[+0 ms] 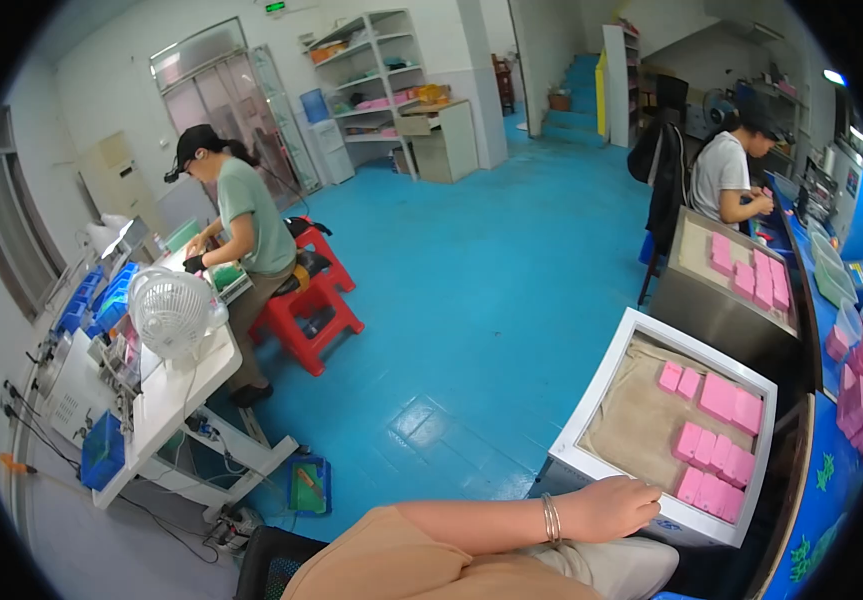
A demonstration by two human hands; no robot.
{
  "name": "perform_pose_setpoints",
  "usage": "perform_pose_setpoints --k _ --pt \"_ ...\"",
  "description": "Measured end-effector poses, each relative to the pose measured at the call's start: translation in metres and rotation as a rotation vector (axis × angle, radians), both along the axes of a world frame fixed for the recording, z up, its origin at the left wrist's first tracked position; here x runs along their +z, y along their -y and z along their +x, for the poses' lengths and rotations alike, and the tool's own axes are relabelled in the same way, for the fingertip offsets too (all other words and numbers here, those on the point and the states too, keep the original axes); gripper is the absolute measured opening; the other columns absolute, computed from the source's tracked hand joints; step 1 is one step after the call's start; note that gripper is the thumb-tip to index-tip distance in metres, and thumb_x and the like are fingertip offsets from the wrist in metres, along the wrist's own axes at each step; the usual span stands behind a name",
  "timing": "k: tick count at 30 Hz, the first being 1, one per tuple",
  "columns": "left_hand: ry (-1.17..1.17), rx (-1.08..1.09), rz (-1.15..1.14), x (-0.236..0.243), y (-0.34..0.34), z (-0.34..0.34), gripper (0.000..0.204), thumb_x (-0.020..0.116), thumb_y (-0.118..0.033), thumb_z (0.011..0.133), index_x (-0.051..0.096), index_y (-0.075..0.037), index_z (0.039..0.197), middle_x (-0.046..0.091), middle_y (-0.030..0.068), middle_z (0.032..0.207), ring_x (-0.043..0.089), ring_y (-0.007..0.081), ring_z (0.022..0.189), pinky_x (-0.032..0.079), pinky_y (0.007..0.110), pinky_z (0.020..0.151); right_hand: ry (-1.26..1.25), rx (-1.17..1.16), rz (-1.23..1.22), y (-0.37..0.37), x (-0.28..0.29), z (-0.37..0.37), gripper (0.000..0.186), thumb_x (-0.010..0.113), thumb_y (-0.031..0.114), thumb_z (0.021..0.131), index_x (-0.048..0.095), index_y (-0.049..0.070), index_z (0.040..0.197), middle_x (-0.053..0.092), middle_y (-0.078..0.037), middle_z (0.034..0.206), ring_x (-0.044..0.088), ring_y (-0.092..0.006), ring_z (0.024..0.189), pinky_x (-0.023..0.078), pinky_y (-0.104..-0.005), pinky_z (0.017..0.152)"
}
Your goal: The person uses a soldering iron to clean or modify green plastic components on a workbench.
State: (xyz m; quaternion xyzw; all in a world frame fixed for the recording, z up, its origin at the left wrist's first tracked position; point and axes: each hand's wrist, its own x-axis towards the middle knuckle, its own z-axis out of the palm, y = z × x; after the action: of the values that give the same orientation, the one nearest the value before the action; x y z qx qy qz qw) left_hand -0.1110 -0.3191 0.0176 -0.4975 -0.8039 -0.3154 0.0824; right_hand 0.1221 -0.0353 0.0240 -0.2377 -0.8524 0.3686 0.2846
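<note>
My left hand (611, 506), with silver bangles at the wrist, is at the near rim of a white-framed box (569, 416), its fingers curled onto that rim. Inside the box, a beige cloth (619, 408) bears several pink blocks (731, 400) in groups, just beyond the hand. My right hand is out of view.
At left, a person (251, 220) works at a white bench (191, 380) with a fan (169, 310); red stools (316, 325) stand behind. At right, another person (726, 180) works beside a steel cabinet (721, 330). A blue bench (813, 510) runs along the right. A blue bin (308, 485) sits low.
</note>
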Motion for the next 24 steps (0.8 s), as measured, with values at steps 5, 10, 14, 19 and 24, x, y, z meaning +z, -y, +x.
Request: perform_pose_setpoints --k 5,10,14,19,24 --pt "0.108 0.115 -0.06 -0.018 0.023 -0.016 0.024 0.059 -0.012 0.075 0.05 0.0 0.093 0.049 0.0129 0.097 0.052 0.0288 0.087 0.044 0.038 0.074 0.108 0.081 -0.452 0.018 0.01 -0.049 0.032 0.052 0.029 0.086 0.056 -0.002 0.093 0.055 -0.009 0.085 0.051 -0.019 0.08 0.042 -0.0316 0.071" --pt "0.231 0.373 -0.591 -0.064 0.047 -0.034 0.066 0.066 -0.017 0.071 0.037 0.002 0.127 0.036 0.0178 0.131 0.032 0.0312 0.125 0.033 0.047 0.097 -0.01 0.39 0.637 0.051 0.027 -0.076 0.018 0.056 -0.009 0.079 0.054 -0.007 0.096 0.057 -0.017 0.085 0.055 -0.0249 0.073 0.046 -0.0318 0.066" --pt "0.287 0.339 -0.774 -0.094 0.056 -0.041 0.077 0.062 -0.015 0.071 0.023 0.0 0.136 0.021 0.0162 0.142 0.014 0.031 0.134 0.024 0.054 0.101 0.254 -0.008 -0.587 0.06 0.007 -0.095 0.022 0.052 -0.002 0.084 0.056 0.0 0.105 0.052 -0.006 0.082 0.05 -0.0116 0.07 0.043 -0.023 0.063" --pt "0.245 0.395 -0.776 -0.106 0.054 -0.031 0.083 0.057 -0.015 0.07 0.013 -0.005 0.14 0.008 0.0177 0.145 0.004 0.0329 0.136 0.015 0.059 0.101 0.078 0.293 0.141 0.071 -0.012 -0.093 0.016 0.053 0.001 0.085 0.058 0.002 0.101 0.051 -0.006 0.076 0.045 -0.0098 0.064 0.041 -0.0225 0.057" --pt "0.276 0.325 -0.77 -0.102 0.056 -0.032 0.098 0.061 -0.019 0.061 0.006 -0.008 0.142 0.001 0.0209 0.146 -0.003 0.0356 0.135 0.007 0.061 0.102 -0.022 0.316 0.162 0.083 -0.006 -0.105 0.01 0.058 0.002 0.083 0.058 0.001 0.093 0.049 -0.007 0.069 0.045 -0.0125 0.058 0.041 -0.0233 0.055"
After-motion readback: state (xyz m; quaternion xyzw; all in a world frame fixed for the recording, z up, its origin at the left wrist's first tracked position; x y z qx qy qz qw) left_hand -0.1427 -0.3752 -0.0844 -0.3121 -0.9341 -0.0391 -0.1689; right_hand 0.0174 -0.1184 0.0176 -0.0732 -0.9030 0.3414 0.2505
